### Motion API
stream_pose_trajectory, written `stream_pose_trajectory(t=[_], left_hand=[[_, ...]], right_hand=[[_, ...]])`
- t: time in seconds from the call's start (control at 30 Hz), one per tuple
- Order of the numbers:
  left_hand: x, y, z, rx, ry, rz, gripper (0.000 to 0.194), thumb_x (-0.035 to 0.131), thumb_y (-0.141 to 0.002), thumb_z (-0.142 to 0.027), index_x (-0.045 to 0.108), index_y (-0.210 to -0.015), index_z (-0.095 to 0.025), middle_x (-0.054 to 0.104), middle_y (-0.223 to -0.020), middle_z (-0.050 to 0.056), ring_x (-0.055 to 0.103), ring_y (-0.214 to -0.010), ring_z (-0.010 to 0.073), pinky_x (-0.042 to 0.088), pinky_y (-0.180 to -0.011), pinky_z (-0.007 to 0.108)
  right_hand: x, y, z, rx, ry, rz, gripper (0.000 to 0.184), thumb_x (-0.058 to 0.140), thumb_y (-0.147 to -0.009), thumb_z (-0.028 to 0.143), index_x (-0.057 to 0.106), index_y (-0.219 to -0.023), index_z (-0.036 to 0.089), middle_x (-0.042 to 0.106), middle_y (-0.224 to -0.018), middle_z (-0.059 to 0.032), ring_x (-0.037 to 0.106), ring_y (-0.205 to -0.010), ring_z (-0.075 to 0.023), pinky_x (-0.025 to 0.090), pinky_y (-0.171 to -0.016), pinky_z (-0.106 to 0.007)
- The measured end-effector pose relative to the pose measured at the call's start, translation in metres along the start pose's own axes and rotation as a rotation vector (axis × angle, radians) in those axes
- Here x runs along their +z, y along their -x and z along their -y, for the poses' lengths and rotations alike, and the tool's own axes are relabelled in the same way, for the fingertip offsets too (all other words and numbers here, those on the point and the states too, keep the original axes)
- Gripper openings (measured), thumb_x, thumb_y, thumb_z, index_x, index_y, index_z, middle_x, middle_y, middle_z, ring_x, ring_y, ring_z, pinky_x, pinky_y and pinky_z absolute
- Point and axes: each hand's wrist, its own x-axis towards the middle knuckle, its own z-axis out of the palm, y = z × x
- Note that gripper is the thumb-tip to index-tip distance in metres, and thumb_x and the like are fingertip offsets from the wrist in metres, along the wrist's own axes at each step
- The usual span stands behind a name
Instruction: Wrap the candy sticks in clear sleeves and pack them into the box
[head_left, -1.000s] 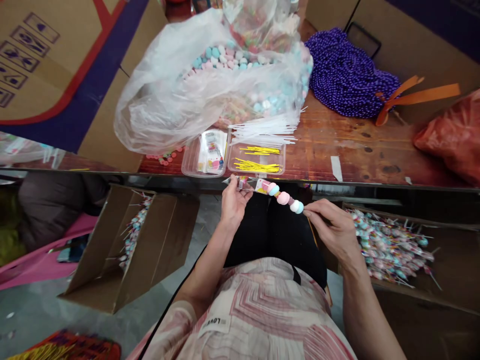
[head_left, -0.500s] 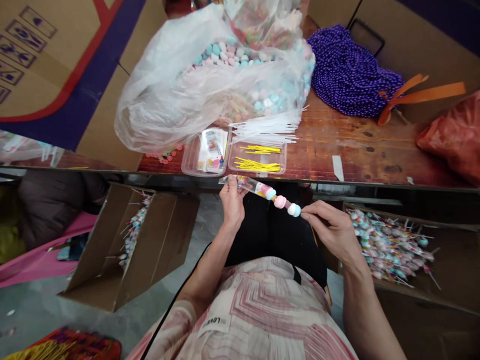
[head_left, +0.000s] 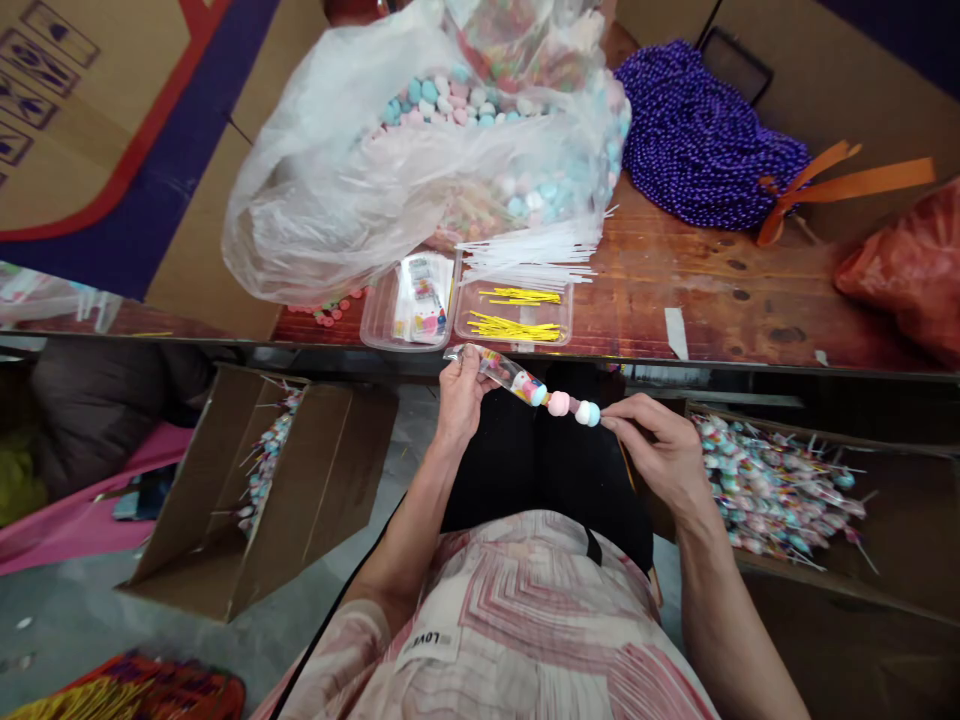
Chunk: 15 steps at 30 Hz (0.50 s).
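1. Left hand [head_left: 460, 402] pinches a clear bag [head_left: 495, 367]; right hand [head_left: 660, 442] grips a candy skewer [head_left: 559, 403] by its end.
2. The candy skewer's over the lap [head_left: 538, 470], partly inside: bagging, apparently.
3. Going deeper wants a straight, gentle push.

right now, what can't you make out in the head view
- Head view: the near end of the pastel skewer, covered by the right hand pinching it.
- Head view: part of the clear wrapper, behind the left hand's thumb and fingers.
- Head view: wording on the printed packets, too small and blurred.
- Head view: the red bag, cut off by the right edge, its contents hidden by its plastic.
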Motion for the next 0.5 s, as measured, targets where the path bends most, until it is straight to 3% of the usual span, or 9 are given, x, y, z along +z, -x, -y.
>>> stream_pose_trajectory(t=[0.3, 0.5], left_hand=[[0.008, 0.0036, -0.0001, 0.044, 0.073, -0.073, 0.031, 0.072, -0.086, -0.042, 0.067, -0.071, -0.015, 0.071, -0.068, 0.001, 0.067, -0.059, 0.0109, 0.054, -0.062, 0.021], [0.0017, -0.0023, -0.0024, 0.112, 0.028, -0.114, 0.031, 0.07, -0.088, -0.041, 0.066, -0.071, -0.015, 0.068, -0.063, 0.0, 0.064, -0.053, 0.0106, 0.053, -0.057, 0.021]], right_hand=[[0.0105, 0.0007, 0.0013, 0.033, -0.017, 0.024, 0.014, 0.061, -0.092, 0.024, 0.07, -0.082, 0.022, 0.063, -0.073, -0.0008, 0.057, -0.065, -0.0144, 0.043, -0.06, -0.028], [0.0058, 0.0011, 0.001, 0.03, -0.015, -0.039, 0.013, 0.061, -0.093, 0.023, 0.069, -0.084, 0.022, 0.063, -0.076, -0.0011, 0.057, -0.07, -0.0151, 0.044, -0.064, -0.029]])
